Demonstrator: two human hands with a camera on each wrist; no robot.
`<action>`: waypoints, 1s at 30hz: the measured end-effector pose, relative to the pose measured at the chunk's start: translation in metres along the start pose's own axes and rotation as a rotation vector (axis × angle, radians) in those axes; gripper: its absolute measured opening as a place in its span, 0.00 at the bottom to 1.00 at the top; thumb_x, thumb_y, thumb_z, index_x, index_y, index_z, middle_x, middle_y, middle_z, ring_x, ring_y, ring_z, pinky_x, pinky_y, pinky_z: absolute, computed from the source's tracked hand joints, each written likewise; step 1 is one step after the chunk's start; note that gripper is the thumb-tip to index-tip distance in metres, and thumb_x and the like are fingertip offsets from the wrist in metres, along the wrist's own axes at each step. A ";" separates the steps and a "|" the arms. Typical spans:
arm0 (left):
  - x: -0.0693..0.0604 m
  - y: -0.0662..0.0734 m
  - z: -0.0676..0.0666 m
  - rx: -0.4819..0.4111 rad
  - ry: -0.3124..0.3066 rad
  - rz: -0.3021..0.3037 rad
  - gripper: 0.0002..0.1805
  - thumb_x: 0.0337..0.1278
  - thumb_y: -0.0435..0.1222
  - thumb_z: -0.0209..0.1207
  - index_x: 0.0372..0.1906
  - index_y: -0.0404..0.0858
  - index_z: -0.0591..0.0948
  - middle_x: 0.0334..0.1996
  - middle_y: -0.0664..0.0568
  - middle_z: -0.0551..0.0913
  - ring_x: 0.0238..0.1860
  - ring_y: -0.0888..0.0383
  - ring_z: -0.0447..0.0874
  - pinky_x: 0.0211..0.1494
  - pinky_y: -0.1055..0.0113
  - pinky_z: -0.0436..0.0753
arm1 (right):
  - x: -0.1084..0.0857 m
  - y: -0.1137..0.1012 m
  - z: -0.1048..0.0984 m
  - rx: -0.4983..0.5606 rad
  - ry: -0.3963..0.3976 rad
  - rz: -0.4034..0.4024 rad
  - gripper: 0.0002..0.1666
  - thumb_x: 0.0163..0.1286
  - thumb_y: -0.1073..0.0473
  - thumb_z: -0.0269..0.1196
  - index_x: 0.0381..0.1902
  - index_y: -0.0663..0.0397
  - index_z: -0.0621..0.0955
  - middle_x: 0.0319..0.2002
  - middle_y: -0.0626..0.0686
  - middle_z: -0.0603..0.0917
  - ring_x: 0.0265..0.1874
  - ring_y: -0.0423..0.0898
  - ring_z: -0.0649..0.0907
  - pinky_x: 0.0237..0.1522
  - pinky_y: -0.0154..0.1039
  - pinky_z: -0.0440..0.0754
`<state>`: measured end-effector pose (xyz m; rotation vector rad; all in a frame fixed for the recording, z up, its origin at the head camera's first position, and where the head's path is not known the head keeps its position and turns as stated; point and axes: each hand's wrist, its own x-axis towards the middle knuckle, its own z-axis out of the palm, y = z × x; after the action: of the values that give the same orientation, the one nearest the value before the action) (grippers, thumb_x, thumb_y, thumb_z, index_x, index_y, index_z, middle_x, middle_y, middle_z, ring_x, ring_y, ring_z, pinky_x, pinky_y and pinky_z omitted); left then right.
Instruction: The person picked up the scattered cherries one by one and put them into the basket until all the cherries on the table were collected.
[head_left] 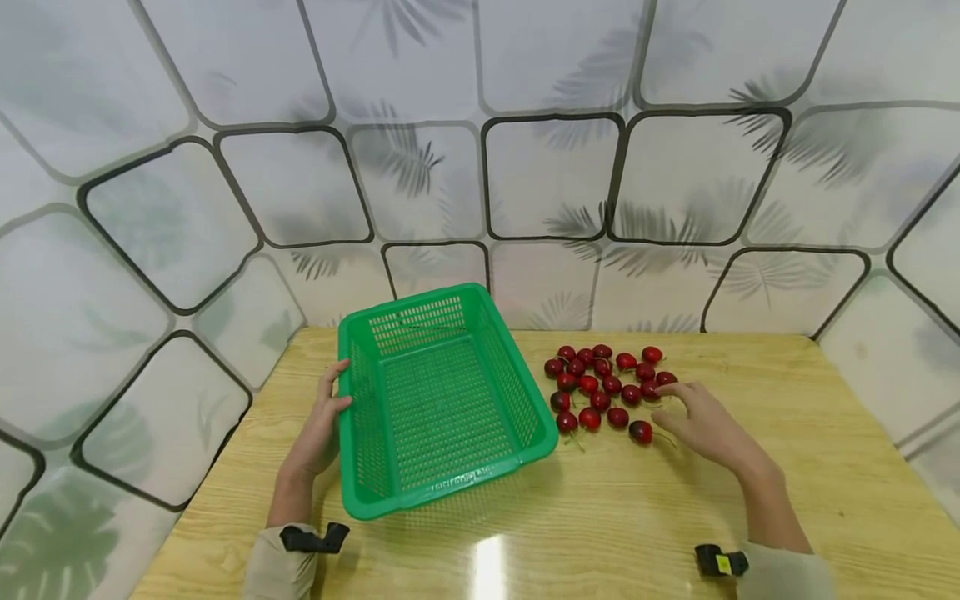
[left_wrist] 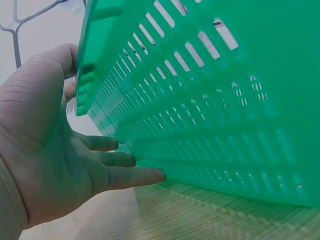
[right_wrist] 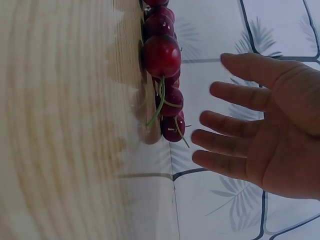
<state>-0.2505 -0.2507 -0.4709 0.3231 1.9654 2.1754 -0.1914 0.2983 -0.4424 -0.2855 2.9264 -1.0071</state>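
Note:
A green plastic basket [head_left: 450,408] with slotted walls stands on the table, nothing inside it. At its left side is my left hand [head_left: 322,421], thumb and forefinger at the rim. The left wrist view shows the other fingers [left_wrist: 132,176] stretched along the basket's outer wall. Dark red cherries [head_left: 600,400], several with green stems, lie loosely grouped to the right of the basket. Over their right edge hovers my right hand [head_left: 708,425]. In the right wrist view its fingers [right_wrist: 225,142] are spread and straight, apart from the cherries, holding nothing.
The light wooden table [head_left: 600,525] carries everything. Behind it and at both sides rises a patterned fabric wall [head_left: 551,179] with leaf prints. One cherry [head_left: 641,432] lies at the front right of the group.

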 end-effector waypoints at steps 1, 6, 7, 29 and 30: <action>0.000 0.000 0.000 -0.002 0.007 0.002 0.28 0.75 0.34 0.37 0.72 0.55 0.45 0.66 0.37 0.54 0.48 0.57 0.81 0.46 0.65 0.83 | 0.000 0.002 -0.001 -0.007 -0.021 0.003 0.25 0.72 0.57 0.60 0.58 0.73 0.75 0.55 0.72 0.75 0.54 0.70 0.75 0.50 0.64 0.75; -0.001 -0.001 0.000 -0.006 0.028 -0.006 0.29 0.74 0.34 0.37 0.72 0.55 0.45 0.66 0.37 0.54 0.47 0.58 0.81 0.45 0.66 0.83 | 0.000 0.009 -0.002 -0.050 -0.102 0.019 0.16 0.66 0.61 0.64 0.44 0.70 0.80 0.37 0.60 0.83 0.37 0.55 0.81 0.38 0.50 0.80; -0.001 -0.001 0.000 -0.003 0.030 -0.008 0.29 0.74 0.34 0.37 0.72 0.55 0.45 0.66 0.37 0.54 0.47 0.58 0.81 0.45 0.66 0.83 | -0.001 0.009 -0.002 -0.061 -0.118 0.030 0.14 0.65 0.61 0.65 0.43 0.69 0.80 0.35 0.57 0.82 0.35 0.52 0.80 0.36 0.47 0.79; 0.000 0.000 0.000 0.021 0.012 -0.020 0.31 0.74 0.35 0.40 0.74 0.56 0.44 0.62 0.36 0.61 0.46 0.54 0.83 0.44 0.61 0.84 | -0.005 0.012 0.001 -0.078 -0.181 0.081 0.02 0.62 0.67 0.65 0.29 0.60 0.83 0.28 0.49 0.81 0.28 0.44 0.75 0.31 0.41 0.75; -0.001 0.000 0.000 0.022 0.014 -0.019 0.31 0.75 0.35 0.40 0.74 0.56 0.44 0.63 0.36 0.61 0.46 0.54 0.83 0.44 0.61 0.84 | -0.005 0.012 0.001 -0.077 -0.180 0.082 0.02 0.61 0.67 0.65 0.29 0.60 0.83 0.28 0.49 0.81 0.28 0.44 0.76 0.31 0.41 0.75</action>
<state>-0.2498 -0.2507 -0.4708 0.2925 1.9923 2.1517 -0.1888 0.3078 -0.4510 -0.2425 2.7932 -0.8138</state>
